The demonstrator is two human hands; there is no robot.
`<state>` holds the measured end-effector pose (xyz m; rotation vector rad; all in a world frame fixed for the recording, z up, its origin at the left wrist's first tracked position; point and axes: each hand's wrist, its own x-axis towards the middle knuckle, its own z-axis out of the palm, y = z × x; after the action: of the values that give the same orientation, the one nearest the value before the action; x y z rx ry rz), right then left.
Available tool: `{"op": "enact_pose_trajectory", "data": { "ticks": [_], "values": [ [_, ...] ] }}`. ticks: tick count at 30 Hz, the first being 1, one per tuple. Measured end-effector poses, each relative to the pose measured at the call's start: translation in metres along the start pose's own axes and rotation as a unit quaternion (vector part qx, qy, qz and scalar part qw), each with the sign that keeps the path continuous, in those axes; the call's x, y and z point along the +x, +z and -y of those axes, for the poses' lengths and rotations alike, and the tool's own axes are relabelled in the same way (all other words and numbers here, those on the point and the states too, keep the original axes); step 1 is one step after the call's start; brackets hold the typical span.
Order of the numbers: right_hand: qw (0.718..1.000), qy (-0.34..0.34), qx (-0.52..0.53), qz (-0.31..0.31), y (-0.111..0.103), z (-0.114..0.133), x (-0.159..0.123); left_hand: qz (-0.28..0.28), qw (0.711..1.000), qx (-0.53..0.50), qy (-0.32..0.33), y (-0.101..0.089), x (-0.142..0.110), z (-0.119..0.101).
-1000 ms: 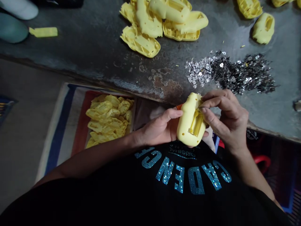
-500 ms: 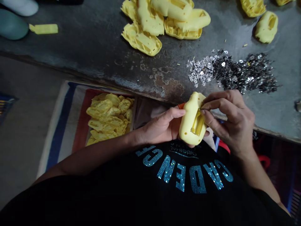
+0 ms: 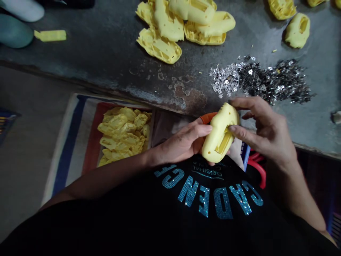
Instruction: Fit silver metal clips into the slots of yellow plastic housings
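My left hand (image 3: 183, 144) is closed around a yellow plastic shell (image 3: 214, 138), its thumb along the near side. Something orange (image 3: 208, 117), apparently a cover on a finger, shows behind the shell. The shell is tilted, with its long recessed compartment and small round holes facing up. My right hand (image 3: 274, 131) grips the shell's far right side: the thumb presses at the upper end of the compartment and the index finger touches the top end. Whether a small part lies under that thumb is hidden. Just beyond, a heap of small metal contact pieces (image 3: 266, 80) lies on the workbench (image 3: 101, 46).
Several yellow shells (image 3: 160, 46) are piled at the back of the bench, and another shell (image 3: 297, 31) lies at right. A yellow strip (image 3: 50, 35) is at far left. Below the bench edge stands a box of yellow shells (image 3: 122, 135). A red curved object (image 3: 259, 172) is below right.
My right fingers have shifted from a pinch over the compartment to thumb pressed in it and index finger at the shell's top. The shell has tilted clockwise. A thin dark piece no longer shows.
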<state>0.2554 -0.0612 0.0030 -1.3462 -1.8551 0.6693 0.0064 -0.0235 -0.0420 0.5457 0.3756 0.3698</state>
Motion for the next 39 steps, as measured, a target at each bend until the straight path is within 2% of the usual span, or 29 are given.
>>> {"op": "enact_pose_trajectory", "data": {
  "ticks": [2, 4, 10, 15, 20, 22, 24, 25, 27, 28, 30, 32, 36, 39],
  "values": [
    [0.999, 0.003, 0.008, 0.04, -0.003, -0.001, 0.003, -0.052, 0.998, 0.042, 0.019, 0.005, -0.007, -0.001],
    [0.999, -0.009, -0.026, 0.038, -0.002, 0.001, 0.001, -0.083, 0.993, 0.078, 0.029, 0.01, -0.015, -0.003],
    [0.987, -0.054, -0.125, -0.079, 0.022, 0.004, -0.02, -0.166, 0.956, 0.243, 0.018, 0.012, -0.026, -0.01],
    [0.978, -0.072, -0.137, -0.137, 0.032, -0.003, -0.028, -0.156, 0.965, 0.21, 0.025, 0.004, -0.014, -0.01],
    [0.983, -0.06, -0.125, -0.124, 0.029, 0.002, -0.028, -0.162, 0.982, 0.097, -0.02, -0.006, -0.007, -0.007],
    [0.988, -0.048, -0.108, -0.099, 0.024, 0.004, -0.026, -0.128, 0.991, 0.038, -0.022, -0.009, -0.004, -0.01],
    [0.995, -0.035, -0.076, -0.047, 0.014, -0.001, -0.02, -0.07, 0.997, -0.002, -0.026, -0.011, -0.002, -0.017],
    [0.997, -0.029, -0.065, -0.023, 0.008, -0.007, -0.015, -0.042, 0.999, -0.013, -0.032, -0.012, -0.001, -0.02],
    [0.995, -0.017, -0.097, -0.016, -0.004, -0.026, -0.003, -0.008, 0.999, -0.025, -0.034, -0.014, 0.001, -0.026],
    [0.987, -0.005, -0.152, -0.042, -0.01, -0.038, 0.005, -0.005, 0.999, -0.029, -0.022, -0.015, 0.002, -0.029],
    [0.953, 0.032, -0.289, -0.089, -0.017, -0.06, 0.018, -0.021, 0.999, -0.033, 0.018, -0.016, 0.003, -0.033],
    [0.929, 0.053, -0.359, -0.072, -0.018, -0.073, 0.025, -0.049, 0.997, -0.022, 0.052, -0.018, 0.003, -0.037],
    [0.939, 0.014, -0.344, -0.017, -0.019, -0.068, 0.011, -0.068, 0.995, 0.021, 0.066, -0.019, 0.003, -0.041],
    [0.947, -0.006, -0.32, -0.023, -0.032, -0.061, -0.014, -0.077, 0.995, 0.025, 0.066, -0.018, 0.002, -0.04]
  ]
}}
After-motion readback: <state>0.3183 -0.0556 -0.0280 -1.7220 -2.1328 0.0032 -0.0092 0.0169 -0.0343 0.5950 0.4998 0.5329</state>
